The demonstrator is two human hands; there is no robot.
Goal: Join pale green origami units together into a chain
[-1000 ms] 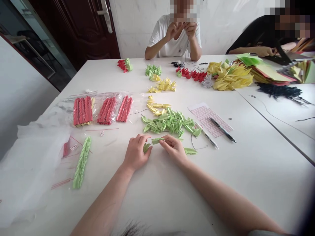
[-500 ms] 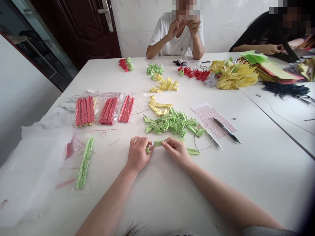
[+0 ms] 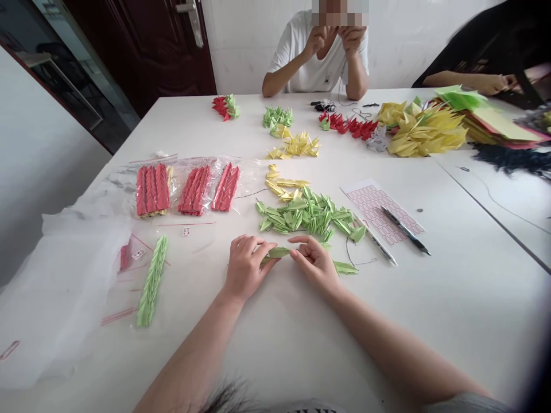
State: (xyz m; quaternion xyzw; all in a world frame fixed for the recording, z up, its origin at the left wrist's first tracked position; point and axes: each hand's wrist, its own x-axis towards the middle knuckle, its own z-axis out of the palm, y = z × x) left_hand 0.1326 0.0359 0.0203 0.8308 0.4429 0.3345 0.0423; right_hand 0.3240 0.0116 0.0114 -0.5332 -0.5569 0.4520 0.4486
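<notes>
My left hand (image 3: 246, 268) is closed on a small green folded-paper piece (image 3: 280, 252), which sticks out to the right between thumb and fingers. At that piece's right end is my right hand (image 3: 316, 265), its thumb and forefinger curled close together. What they pinch is too small to make out. Under and beside the right palm lies another green folded piece (image 3: 345, 268). Just beyond both hands is a loose heap of green folded-paper pieces (image 3: 307, 215). A thin dark thread (image 3: 349, 252) curves on the table right of the right hand.
Bagged red paper strips (image 3: 152, 189) and a braided green paper strip (image 3: 152, 281) lie left. A label sheet (image 3: 374, 201), black pen (image 3: 404, 229) and white pen (image 3: 376, 241) lie right. Yellow folded pieces (image 3: 297, 145) lie farther back. Two people sit across the white table.
The green piece has passed from my right fingers into my left hand's grip. My right fingertips have drawn off to its right end. The whole view has shifted slightly.
</notes>
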